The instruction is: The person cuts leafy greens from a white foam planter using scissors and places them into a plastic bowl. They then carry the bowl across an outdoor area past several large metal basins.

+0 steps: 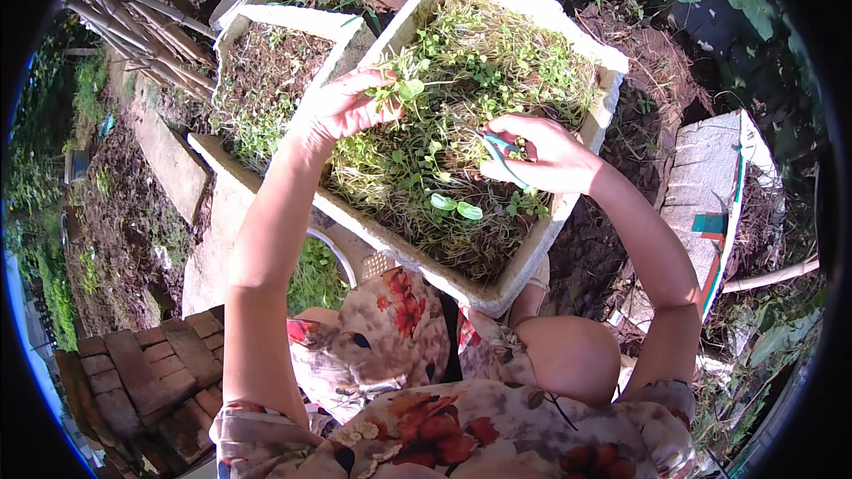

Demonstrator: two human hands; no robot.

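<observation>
A white foam planter box (379, 239) stands before my knees, its soil covered with low green seedlings and pale cut stems. My left hand (356, 103) pinches a small bunch of leafy sprouts (401, 85) above the box's left side. In my right hand (542, 153) are scissors with teal handles (502, 163); their blades point up and left, low over the stems. I cannot tell whether the blades touch a plant. A larger two-leaf seedling (457, 206) stands near the box's front corner.
A second foam box (293, 16) with sparser sprouts adjoins on the left. Below my left forearm, a round container (336, 247) holds cut greens (316, 276). Bamboo poles (143, 26) lie at the upper left, stacked bricks (150, 372) lower left. Another foam box (699, 173) sits right.
</observation>
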